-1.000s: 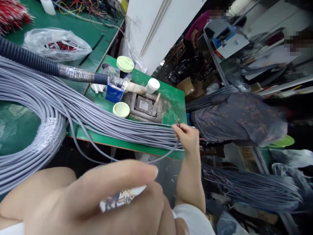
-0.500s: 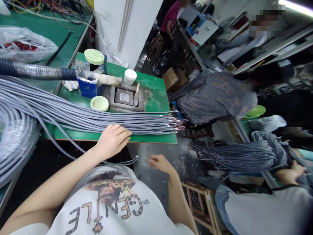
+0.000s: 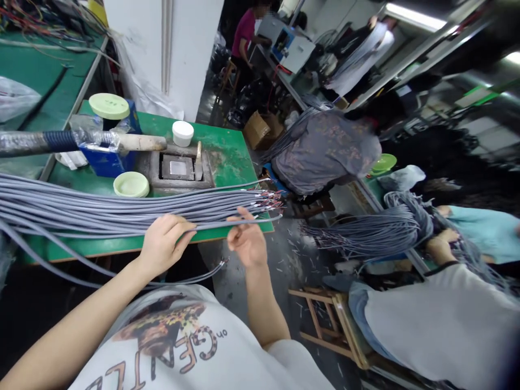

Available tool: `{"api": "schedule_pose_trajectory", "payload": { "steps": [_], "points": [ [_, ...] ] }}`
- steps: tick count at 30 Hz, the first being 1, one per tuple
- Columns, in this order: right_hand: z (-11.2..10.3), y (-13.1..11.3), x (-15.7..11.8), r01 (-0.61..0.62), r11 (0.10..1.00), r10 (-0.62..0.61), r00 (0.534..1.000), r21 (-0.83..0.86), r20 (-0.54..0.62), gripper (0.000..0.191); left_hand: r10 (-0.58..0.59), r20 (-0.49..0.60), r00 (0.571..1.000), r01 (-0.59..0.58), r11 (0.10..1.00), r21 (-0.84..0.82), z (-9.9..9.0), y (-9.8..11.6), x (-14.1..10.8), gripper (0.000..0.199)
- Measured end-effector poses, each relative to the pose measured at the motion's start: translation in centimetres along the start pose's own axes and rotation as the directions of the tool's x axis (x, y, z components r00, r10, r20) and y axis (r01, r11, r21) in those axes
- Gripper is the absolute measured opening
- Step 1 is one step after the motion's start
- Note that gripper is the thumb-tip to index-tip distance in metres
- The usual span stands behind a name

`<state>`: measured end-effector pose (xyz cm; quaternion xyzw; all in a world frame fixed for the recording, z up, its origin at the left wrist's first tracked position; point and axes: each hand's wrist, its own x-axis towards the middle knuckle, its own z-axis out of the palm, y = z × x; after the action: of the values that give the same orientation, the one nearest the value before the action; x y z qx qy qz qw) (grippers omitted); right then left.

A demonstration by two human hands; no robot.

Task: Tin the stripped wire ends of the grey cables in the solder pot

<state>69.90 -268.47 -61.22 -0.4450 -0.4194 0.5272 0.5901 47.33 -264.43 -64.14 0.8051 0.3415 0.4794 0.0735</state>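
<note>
A thick bundle of grey cables lies along the green bench, with stripped ends showing coloured wires at the right. My left hand rests at the bundle's front side, thumb and fingers pinching one grey cable that stands slightly apart from the others. Palm up, my right hand is by the end stretch of that same cable; its fingers are parted and loosely bent, without a visible grip. Below the bench edge, a few loose cable ends hang close to my shirt.
Behind the bundle sit a solder pot, a white tub, a pale green dish and an extraction hose nozzle. Wooden stool and seated co-workers are on the right, beside another cable bundle.
My right hand has risen from below the bench to the cable's end and turned palm up. My left hand has gone from lying on the bundle to pinching one cable. The view has shifted right.
</note>
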Motion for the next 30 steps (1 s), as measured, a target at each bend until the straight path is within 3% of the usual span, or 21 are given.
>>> {"api": "schedule_pose_trajectory", "payload": {
  "steps": [1,3,5,6,8,10,11,13,16,18,20,23,27,30],
  "points": [
    [-0.2,-1.0,0.2,0.084,0.996,-0.085,0.989,-0.009,-0.117,0.053,0.022,0.005,1.0,-0.022,1.0,-0.002,0.0,0.0,-0.5,0.012],
    [-0.7,-2.6,0.5,0.222,0.972,-0.233,0.923,-0.071,-0.305,0.044,0.043,0.039,0.998,-0.042,0.999,-0.035,0.2,-0.1,-1.7,0.011],
    [-1.0,-3.3,0.2,0.322,0.934,-0.357,0.854,-0.154,-0.379,0.036,0.024,0.107,0.994,-0.014,0.995,-0.094,0.3,-0.3,-2.8,0.01],
    [-1.1,-3.3,0.0,0.341,0.918,-0.393,0.847,-0.201,-0.357,0.034,-0.005,0.138,0.99,0.024,0.99,-0.14,0.3,-0.3,-3.1,0.01],
    [-0.7,-2.8,-0.8,0.292,0.903,-0.363,0.911,-0.314,-0.197,0.033,-0.11,0.168,0.98,0.152,0.953,-0.263,0.1,-0.1,-3.4,0.016],
    [0.1,-1.8,-1.5,0.19,0.868,-0.194,0.98,-0.458,0.039,0.033,-0.269,0.183,0.946,0.323,0.849,-0.419,-0.2,0.5,-3.0,0.023],
    [0.7,-1.3,-1.8,0.159,0.835,-0.092,0.984,-0.527,0.15,0.033,-0.355,0.197,0.914,0.405,0.769,-0.494,-0.3,0.8,-2.7,0.024],
    [1.9,-0.4,-2.2,0.176,0.768,0.046,0.944,-0.615,0.327,0.031,-0.493,0.249,0.833,0.527,0.574,-0.627,-0.4,1.3,-1.9,0.026],
    [3.3,0.7,-2.4,0.26,0.712,0.115,0.873,-0.652,0.474,0.028,-0.635,0.314,0.706,0.592,0.286,-0.753,-0.3,1.3,-1.1,0.03],
    [3.7,1.1,-2.3,0.298,0.692,0.124,0.848,-0.658,0.515,0.027,-0.694,0.319,0.645,0.581,0.173,-0.796,-0.2,1.1,-1.0,0.03],
    [3.7,1.3,-2.1,0.331,0.677,0.126,0.827,-0.657,0.547,0.026,-0.725,0.317,0.612,0.564,0.119,-0.817,-0.3,1.0,-1.2,0.029],
    [3.6,1.3,-1.9,0.356,0.693,0.11,0.807,-0.627,0.58,0.025,-0.709,0.339,0.618,0.549,0.08,-0.832,-0.3,1.1,-1.6,0.025],
    [4.2,1.5,-1.8,0.34,0.732,0.036,0.846,-0.591,0.532,0.021,-0.566,0.406,0.718,0.53,0.066,-0.845,0.0,1.8,-2.1,0.02],
    [4.5,1.8,-1.7,0.372,0.696,-0.015,0.863,-0.614,0.506,0.023,-0.558,0.434,0.708,0.527,0.008,-0.85,0.1,1.9,-2.2,0.023]
  ]
}}
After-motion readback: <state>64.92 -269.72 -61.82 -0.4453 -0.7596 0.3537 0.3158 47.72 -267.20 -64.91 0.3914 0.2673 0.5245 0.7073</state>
